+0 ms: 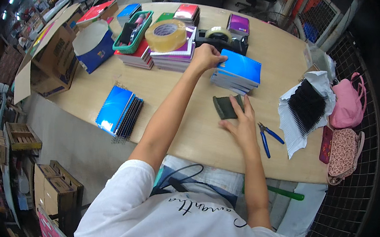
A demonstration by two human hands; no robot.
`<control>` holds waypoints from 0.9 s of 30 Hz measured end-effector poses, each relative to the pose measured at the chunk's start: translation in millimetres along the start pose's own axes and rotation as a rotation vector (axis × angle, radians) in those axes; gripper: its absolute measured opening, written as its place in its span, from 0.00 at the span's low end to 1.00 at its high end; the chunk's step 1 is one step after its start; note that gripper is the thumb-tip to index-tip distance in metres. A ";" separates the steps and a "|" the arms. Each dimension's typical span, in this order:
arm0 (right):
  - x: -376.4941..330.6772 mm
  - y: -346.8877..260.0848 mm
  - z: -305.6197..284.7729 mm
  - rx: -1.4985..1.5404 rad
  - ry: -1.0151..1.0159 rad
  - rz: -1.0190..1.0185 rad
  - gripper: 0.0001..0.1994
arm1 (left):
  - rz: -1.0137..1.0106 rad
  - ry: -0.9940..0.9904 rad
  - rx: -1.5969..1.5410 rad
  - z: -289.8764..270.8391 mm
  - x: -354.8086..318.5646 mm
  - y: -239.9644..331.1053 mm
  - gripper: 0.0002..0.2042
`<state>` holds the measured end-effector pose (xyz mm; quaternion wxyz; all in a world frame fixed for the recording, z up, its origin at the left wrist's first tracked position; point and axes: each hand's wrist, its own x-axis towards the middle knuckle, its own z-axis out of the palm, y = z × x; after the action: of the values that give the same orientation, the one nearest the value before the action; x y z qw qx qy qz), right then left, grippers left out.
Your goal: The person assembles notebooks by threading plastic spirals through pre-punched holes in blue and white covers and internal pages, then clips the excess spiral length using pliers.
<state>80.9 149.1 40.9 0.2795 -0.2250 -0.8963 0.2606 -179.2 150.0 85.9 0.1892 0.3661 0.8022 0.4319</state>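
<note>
My left hand [208,57] reaches to a stack of blue-covered notebooks [238,70], its thumb and fingers closed on the left corner of the top blue notebook. My right hand [243,125] lies lower on the table with fingers spread. Its fingertips touch the right side of a dark green folded pad [226,107], whose material I cannot make out. Beside that hand are blue-handled cutters [268,137] with their handles apart. Left of my left forearm stands another stack of blue notebooks [118,110], with black spiral wire along the edges.
Behind are a tape dispenser [221,41], a large tape roll [165,35] on purple notebooks, and a green basket [133,31]. Black wire spirals [307,107] lie on white paper at right, near a pink bag [348,101] and a patterned pouch [343,154]. An open carton [51,61] stands at left.
</note>
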 end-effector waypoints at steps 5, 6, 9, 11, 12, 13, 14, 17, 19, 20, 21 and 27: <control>-0.3 92.3 -61.3 -0.087 0.358 0.154 0.21 | -0.022 -0.021 -0.082 -6.4 10.0 -2.9 0.13; 1.4 114.4 -79.8 -0.235 0.371 0.205 0.20 | -0.015 -0.026 -0.072 -5.4 11.3 -2.2 0.12; 10.2 136.4 -110.4 -0.612 0.241 0.467 0.16 | 0.052 0.080 -0.009 -10.0 7.1 -1.5 0.12; 11.1 156.7 -118.9 -0.758 0.157 0.528 0.15 | 0.273 0.319 0.254 -19.0 -10.6 4.0 0.12; 6.5 179.0 -112.9 -0.791 0.151 0.487 0.15 | 0.363 0.358 0.069 -24.0 -21.7 8.1 0.10; 2.3 194.7 -111.7 -0.821 0.137 0.444 0.15 | 0.339 0.290 -0.206 -26.9 -40.9 14.2 0.11; 5.7 188.3 -109.5 -0.813 0.133 0.408 0.14 | 0.438 0.272 -0.489 -27.0 -61.7 7.2 0.18; 0.8 173.6 -118.5 -0.805 0.161 0.247 0.15 | 0.548 0.253 -0.319 -21.6 -152.4 6.8 0.37; 0.9 173.5 -112.4 -0.848 0.143 0.221 0.14 | 0.590 0.257 -0.111 -1.5 -194.9 -33.3 0.38; 3.4 175.6 -115.3 -0.869 0.111 0.212 0.13 | 0.621 0.204 -0.035 0.3 -207.5 -35.2 0.37; 3.8 177.8 -117.3 -0.889 0.080 0.203 0.13 | 0.556 0.085 0.069 0.2 -216.1 -38.1 0.34; -8.6 146.2 -112.3 -0.795 0.110 -0.015 0.08 | 0.517 0.118 -0.048 37.4 -230.4 -49.4 0.15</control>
<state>194.3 294.2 30.4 0.2202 -0.3224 -0.9126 -0.1209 -24.8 -20.0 21.1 0.0341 0.5286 0.6812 0.5053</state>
